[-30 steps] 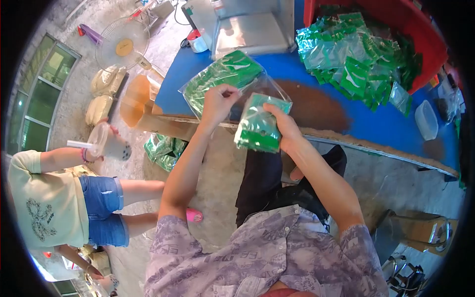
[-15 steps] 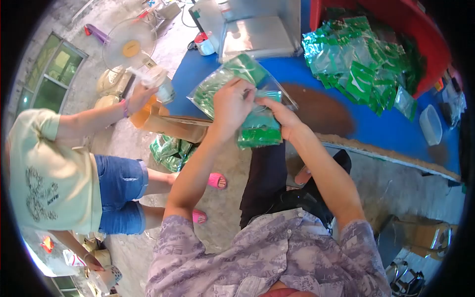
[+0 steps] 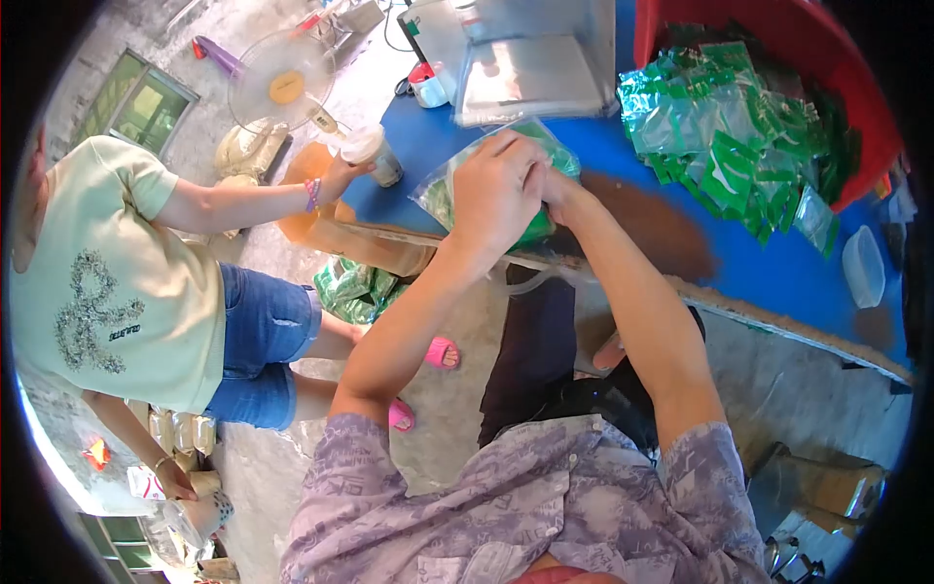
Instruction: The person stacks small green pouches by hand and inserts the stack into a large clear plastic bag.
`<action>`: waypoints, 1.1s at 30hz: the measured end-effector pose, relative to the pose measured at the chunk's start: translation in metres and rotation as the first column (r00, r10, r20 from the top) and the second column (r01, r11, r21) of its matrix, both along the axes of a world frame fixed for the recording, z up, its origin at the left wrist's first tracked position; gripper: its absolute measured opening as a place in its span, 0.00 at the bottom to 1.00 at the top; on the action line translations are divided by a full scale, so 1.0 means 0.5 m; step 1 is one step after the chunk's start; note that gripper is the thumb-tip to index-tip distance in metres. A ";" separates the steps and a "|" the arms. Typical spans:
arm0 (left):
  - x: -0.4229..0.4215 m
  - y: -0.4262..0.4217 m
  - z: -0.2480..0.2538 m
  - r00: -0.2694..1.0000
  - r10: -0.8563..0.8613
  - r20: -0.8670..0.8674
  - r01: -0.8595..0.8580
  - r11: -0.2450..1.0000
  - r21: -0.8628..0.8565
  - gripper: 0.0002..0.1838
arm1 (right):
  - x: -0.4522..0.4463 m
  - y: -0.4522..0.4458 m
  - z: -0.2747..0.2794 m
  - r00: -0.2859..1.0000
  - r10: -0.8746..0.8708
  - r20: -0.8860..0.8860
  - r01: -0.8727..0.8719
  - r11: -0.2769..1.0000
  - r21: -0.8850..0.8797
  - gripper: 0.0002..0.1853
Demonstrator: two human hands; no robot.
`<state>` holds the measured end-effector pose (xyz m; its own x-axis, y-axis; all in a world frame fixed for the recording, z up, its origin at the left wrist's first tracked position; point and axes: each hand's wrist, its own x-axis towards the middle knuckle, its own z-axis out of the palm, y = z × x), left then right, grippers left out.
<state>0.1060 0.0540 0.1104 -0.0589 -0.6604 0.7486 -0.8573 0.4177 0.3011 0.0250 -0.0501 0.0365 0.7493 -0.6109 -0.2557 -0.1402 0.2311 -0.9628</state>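
A clear plastic bag (image 3: 434, 198) with green packets inside lies over the near edge of the blue table, beneath both my hands. My left hand (image 3: 498, 185) is closed on the bag, knuckles up. Pressed against it, my right hand (image 3: 557, 192) has its fingers mostly hidden behind the left. Green packaging (image 3: 537, 230) shows just under the hands; whether it is inside the bag cannot be made out.
A red tub (image 3: 856, 127) spills a heap of green packets (image 3: 730, 146) onto the blue table (image 3: 623, 146). A metal tray (image 3: 530, 78) and white plastic dish (image 3: 862, 267) sit there too. At left, a person (image 3: 126, 282) holds a lidded cup (image 3: 375, 156) near the table; a fan (image 3: 282, 88) stands behind.
My hands have come together over the bag; the green packets seen below my right hand are now mostly covered. The other person's cup has moved right, nearer the table.
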 end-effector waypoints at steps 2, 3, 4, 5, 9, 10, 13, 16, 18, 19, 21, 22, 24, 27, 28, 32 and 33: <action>-0.008 0.003 -0.002 0.999 0.002 -0.053 -0.001 1.000 0.020 0.04 | -0.006 0.000 0.005 0.997 0.061 -0.049 -0.063 0.998 -0.023 0.31; -0.010 0.002 -0.004 0.996 0.003 -0.088 0.000 0.999 0.034 0.04 | 0.002 -0.015 -0.038 0.998 0.044 0.050 -0.045 0.998 0.031 0.32; -0.011 0.004 -0.010 0.992 0.007 -0.126 -0.001 0.999 0.048 0.04 | 0.008 -0.017 -0.044 0.989 0.023 0.144 -0.036 0.996 0.087 0.33; -0.012 0.001 -0.014 0.986 0.013 -0.168 -0.003 0.998 0.058 0.03 | 0.007 -0.012 -0.057 0.941 -0.089 0.326 -0.006 0.961 0.278 0.34; -0.023 -0.018 -0.013 0.953 0.045 -0.300 -0.034 0.998 0.043 0.04 | -0.056 0.154 -0.020 0.651 -0.559 0.514 0.025 0.692 0.721 0.37; -0.031 -0.026 -0.017 0.953 0.032 -0.303 -0.024 0.999 0.030 0.04 | -0.061 0.180 -0.014 0.594 -0.641 0.486 0.060 0.637 0.768 0.38; -0.075 -0.022 -0.033 0.973 -0.009 -0.232 0.025 0.997 0.066 0.05 | -0.059 0.173 -0.049 0.505 -0.607 0.614 0.101 0.748 0.656 0.34; -0.085 -0.008 -0.041 0.968 -0.064 -0.242 0.116 0.971 0.210 0.09 | -0.075 0.146 -0.037 0.587 -0.595 0.549 0.200 0.764 0.613 0.33; -0.021 -0.022 -0.032 0.936 -0.134 -0.326 0.204 0.960 0.191 0.15 | -0.101 0.127 -0.018 0.654 -0.600 0.461 0.239 0.742 0.627 0.32; 0.064 -0.068 -0.062 0.852 -0.052 -0.521 0.235 0.927 0.293 0.22 | -0.111 0.107 -0.034 0.665 -0.576 0.475 0.115 0.708 0.697 0.31; 0.238 -0.128 -0.136 0.758 0.159 -0.632 0.255 0.820 0.512 0.32 | -0.127 0.091 -0.040 0.684 -0.555 0.474 0.052 0.685 0.727 0.31; 0.291 -0.137 -0.149 0.780 0.260 -0.570 0.210 0.748 0.629 0.35 | -0.128 0.081 -0.033 0.693 -0.535 0.484 0.011 0.679 0.734 0.32; 0.319 -0.122 -0.153 0.657 0.327 -0.679 0.508 0.473 0.720 0.38 | -0.118 0.068 -0.015 0.675 -0.491 0.551 -0.116 0.667 0.736 0.33; 0.324 -0.128 -0.171 0.615 0.354 -0.704 0.597 0.374 0.710 0.35 | -0.073 0.053 -0.020 0.631 -0.478 0.611 -0.246 0.623 0.743 0.34; 0.316 -0.123 -0.164 0.608 0.343 -0.716 0.608 0.379 0.697 0.35 | -0.040 0.050 -0.034 0.626 -0.452 0.636 -0.229 0.673 0.703 0.31; 0.310 -0.078 -0.151 0.661 0.253 -0.707 0.576 0.433 0.693 0.36 | -0.003 0.115 0.020 0.683 -0.561 0.467 -0.067 0.589 0.805 0.25; 0.314 -0.072 -0.150 0.702 0.208 -0.681 0.549 0.451 0.704 0.36 | 0.003 0.118 0.010 0.642 -0.598 0.479 -0.125 0.536 0.835 0.24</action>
